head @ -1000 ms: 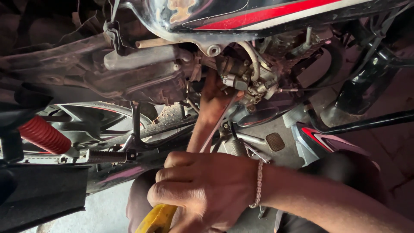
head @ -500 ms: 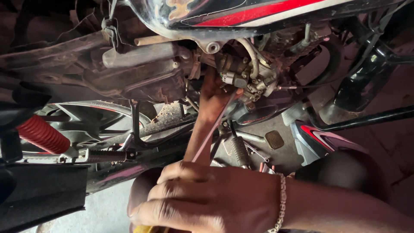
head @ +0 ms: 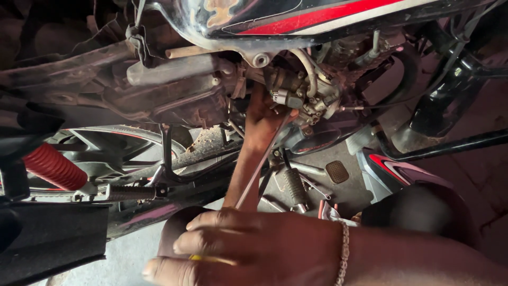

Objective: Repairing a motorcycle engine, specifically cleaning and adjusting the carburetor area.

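Looking down now at the motorcycle [head: 174, 95], its black and red tank panel [head: 317, 16] across the top of my view and the grimy engine block filling the middle. Lower left there's the red rear shock spring [head: 53, 167] and the rear wheel [head: 121, 143] behind the frame; lower middle, the ribbed footpeg [head: 293, 185] and a small square brake pedal [head: 337, 171] over the concrete floor [head: 127, 259].

The work sits at the carburettor [head: 299, 95], tucked just under the tank, hoses and a cable running off it. It's mounted in place on the engine, nothing visibly removed from it.

My left hand [head: 264, 119] is reached up under there, fingertips against the underside of the carburettor body; whether that grip is pinching anything I cannot tell, the parts hide it.

My right hand [head: 254, 249], bracelet at the wrist, is wrapped firmly round the yellow handle [head: 203, 258] of a long screwdriver [head: 262, 164]. The thin shaft runs up from the fist, crossing the left forearm, with its tip up at the carburettor's lower side, right beside my left fingers.

My read: tool seated or nearly seated on a screw there, so I judge this mid-adjustment or mid-loosening. No freed screw or part shows anywhere, so most of the job looks left to do.
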